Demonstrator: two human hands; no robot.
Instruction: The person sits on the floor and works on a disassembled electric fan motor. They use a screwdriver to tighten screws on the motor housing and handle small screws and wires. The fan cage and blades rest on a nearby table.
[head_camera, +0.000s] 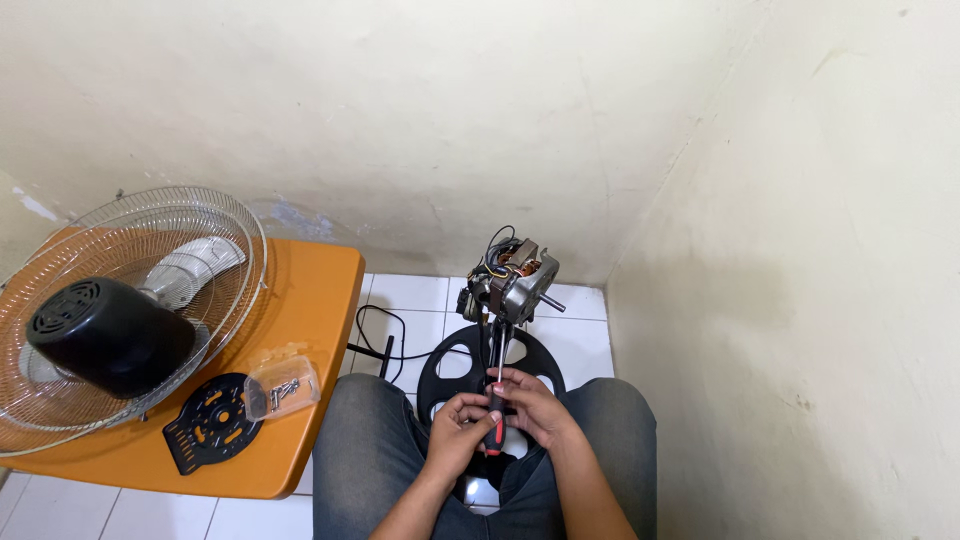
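The screwdriver, red and black in the handle, is being held upright between the knees, directly below the bare fan motor. The left hand is being kept closed around the lower handle; the right hand is being wrapped narrowly around the upper handle and shaft. The shaft is being pointed up toward the underside of the motor.

Handling, as judged: the motor is likely being carried heavy for its size, stiff metal with exposed copper windings and loose wires on top that are probably fragile. The metal frame or the stand neck under it looks the safer place to take hold, not the windings or the thin spindle. The screwdriver is light and rigid, with a grippy handle.

The round black base is being partly covered by both hands, below the motor. Left of the motor, an orange table is carrying 1 wire fan guard, a black motor cover, a black plate and a clear bag of screws.

Hard to make out: the screwdriver tip and whichever screw is being met are hidden behind the stand. The black cable is being cut off behind the knee.
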